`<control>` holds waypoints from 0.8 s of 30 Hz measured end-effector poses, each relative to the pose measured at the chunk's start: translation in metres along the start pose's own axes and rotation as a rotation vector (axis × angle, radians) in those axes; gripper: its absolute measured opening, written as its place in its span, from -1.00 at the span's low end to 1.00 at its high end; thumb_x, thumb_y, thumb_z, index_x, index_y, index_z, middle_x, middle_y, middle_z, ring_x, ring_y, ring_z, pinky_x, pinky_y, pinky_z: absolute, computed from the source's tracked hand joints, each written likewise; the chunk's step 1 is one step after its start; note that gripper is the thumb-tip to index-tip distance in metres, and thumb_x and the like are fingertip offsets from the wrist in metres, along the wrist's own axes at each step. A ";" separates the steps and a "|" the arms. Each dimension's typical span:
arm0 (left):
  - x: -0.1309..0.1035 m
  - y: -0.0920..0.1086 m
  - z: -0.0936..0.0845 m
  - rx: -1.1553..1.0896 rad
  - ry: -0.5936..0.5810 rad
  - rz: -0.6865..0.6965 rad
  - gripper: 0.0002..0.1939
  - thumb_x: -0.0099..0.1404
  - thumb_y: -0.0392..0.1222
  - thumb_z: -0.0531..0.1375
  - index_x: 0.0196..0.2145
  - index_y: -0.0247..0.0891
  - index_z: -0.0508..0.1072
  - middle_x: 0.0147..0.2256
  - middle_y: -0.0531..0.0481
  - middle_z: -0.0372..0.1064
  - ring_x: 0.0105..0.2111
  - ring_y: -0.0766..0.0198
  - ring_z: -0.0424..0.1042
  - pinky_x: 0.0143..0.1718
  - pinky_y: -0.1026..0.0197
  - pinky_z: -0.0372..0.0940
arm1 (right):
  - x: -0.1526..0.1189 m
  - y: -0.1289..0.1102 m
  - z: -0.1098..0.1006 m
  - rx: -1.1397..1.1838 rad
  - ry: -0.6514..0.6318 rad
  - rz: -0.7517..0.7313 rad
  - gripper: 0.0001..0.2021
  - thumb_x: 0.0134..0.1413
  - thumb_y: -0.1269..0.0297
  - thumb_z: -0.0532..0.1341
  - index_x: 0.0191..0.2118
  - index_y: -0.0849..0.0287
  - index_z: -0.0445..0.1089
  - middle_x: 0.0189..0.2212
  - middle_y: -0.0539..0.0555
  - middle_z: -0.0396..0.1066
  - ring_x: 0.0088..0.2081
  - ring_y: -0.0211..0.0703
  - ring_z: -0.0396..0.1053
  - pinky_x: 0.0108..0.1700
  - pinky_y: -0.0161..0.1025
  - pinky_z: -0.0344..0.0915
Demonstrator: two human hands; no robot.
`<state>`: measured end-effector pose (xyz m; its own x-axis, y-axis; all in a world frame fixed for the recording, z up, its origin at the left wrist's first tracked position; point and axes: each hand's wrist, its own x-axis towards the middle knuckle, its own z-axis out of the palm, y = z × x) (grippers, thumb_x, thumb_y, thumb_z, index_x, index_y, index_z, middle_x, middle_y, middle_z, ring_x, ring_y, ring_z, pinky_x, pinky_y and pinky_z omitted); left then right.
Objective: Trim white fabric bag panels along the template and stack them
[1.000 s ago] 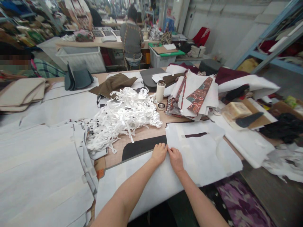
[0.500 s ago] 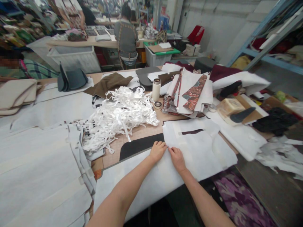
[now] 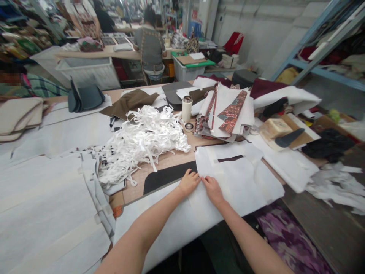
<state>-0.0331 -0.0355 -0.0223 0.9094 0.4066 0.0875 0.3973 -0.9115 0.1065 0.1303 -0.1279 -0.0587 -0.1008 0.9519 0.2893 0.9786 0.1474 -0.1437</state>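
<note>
We saw left hand [image 3: 188, 182] and right hand [image 3: 212, 189] side by side near worktop's front edge, fingers bent, pressed on white interlining sheet [image 3: 245, 182]; whether grip pinched its edge, we could not tell. Sheet lay over dark cut piece [image 3: 167, 176], most of piece exposed. We judged work early: sheet not lifted. Heap of white strips [image 3: 142, 142] sat mid-worktop; patterned fabric pile [image 3: 228, 114] toward far edge.

Both forearms bare, no sleeves; hands [image 3: 201, 184] w/o gloves.
</note>
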 end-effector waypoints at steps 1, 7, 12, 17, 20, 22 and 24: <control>-0.002 0.000 0.002 -0.013 0.006 -0.036 -0.71 0.36 -0.27 -0.11 -0.06 -0.21 0.31 -0.08 -0.07 0.33 -0.08 0.17 0.22 0.06 -0.06 -0.04 | 0.000 0.001 -0.002 -0.008 -0.025 -0.021 -0.69 0.17 0.48 -0.02 -0.01 0.23 0.31 -0.25 0.15 0.33 -0.24 -0.11 0.22 -0.19 -0.22 0.22; -0.004 0.003 -0.002 -0.093 -0.021 -0.246 -0.69 0.34 -0.33 -0.12 -0.09 -0.20 0.35 0.02 -0.05 0.29 -0.04 0.13 0.22 0.05 -0.10 -0.01 | 0.020 -0.001 -0.019 -0.069 -0.187 -0.047 -0.77 0.16 0.48 0.01 -0.19 0.22 0.38 -0.30 0.11 0.33 -0.26 -0.13 0.22 -0.22 -0.26 0.17; 0.000 -0.002 -0.014 -0.250 -0.112 -0.703 -0.74 0.30 -0.26 -0.02 -0.11 -0.19 0.37 -0.10 -0.10 0.34 -0.10 0.11 0.28 -0.15 0.06 0.16 | 0.039 -0.019 -0.022 -0.061 -0.248 -0.074 -0.77 0.14 0.48 0.04 -0.15 0.21 0.37 -0.24 0.13 0.33 -0.22 -0.09 0.23 -0.21 -0.24 0.16; 0.001 -0.014 -0.023 -0.388 -0.238 -0.947 -0.80 0.18 -0.23 0.11 -0.22 -0.18 0.43 -0.19 -0.07 0.39 -0.13 0.08 0.31 -0.15 0.06 0.16 | 0.058 -0.013 -0.014 0.037 -0.323 -0.024 -0.77 0.12 0.49 0.03 -0.23 0.20 0.41 -0.27 0.13 0.35 -0.21 -0.11 0.26 -0.20 -0.26 0.18; -0.001 -0.014 -0.022 -0.369 -0.200 -0.881 -0.82 0.21 -0.25 0.06 -0.33 -0.16 0.47 -0.23 -0.05 0.39 -0.14 0.10 0.30 -0.17 0.09 0.17 | 0.069 -0.007 -0.004 0.106 -0.230 -0.089 -0.67 0.11 0.54 -0.02 -0.06 0.20 0.34 -0.13 0.14 0.33 -0.12 -0.14 0.24 -0.13 -0.26 0.20; -0.007 -0.012 -0.018 -0.338 -0.138 -0.802 -0.80 0.24 -0.25 0.04 -0.30 -0.17 0.47 -0.21 -0.06 0.36 -0.13 0.13 0.27 -0.17 0.13 0.17 | 0.072 -0.005 0.002 0.099 -0.179 -0.176 -0.66 0.11 0.54 -0.02 -0.03 0.19 0.32 -0.10 0.13 0.32 -0.11 -0.12 0.23 -0.13 -0.23 0.22; -0.017 -0.012 -0.014 -0.327 -0.110 -0.748 -0.79 0.25 -0.24 0.05 -0.24 -0.17 0.46 -0.20 -0.05 0.35 -0.12 0.15 0.25 -0.16 0.15 0.16 | 0.070 -0.004 0.006 0.071 -0.158 -0.243 -0.70 0.12 0.53 0.01 -0.10 0.18 0.35 -0.14 0.13 0.34 -0.14 -0.10 0.24 -0.16 -0.21 0.24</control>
<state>-0.0550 -0.0307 -0.0113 0.4320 0.8754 -0.2168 0.8625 -0.3308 0.3831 0.1187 -0.0605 -0.0438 -0.3630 0.9156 0.1731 0.9078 0.3894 -0.1559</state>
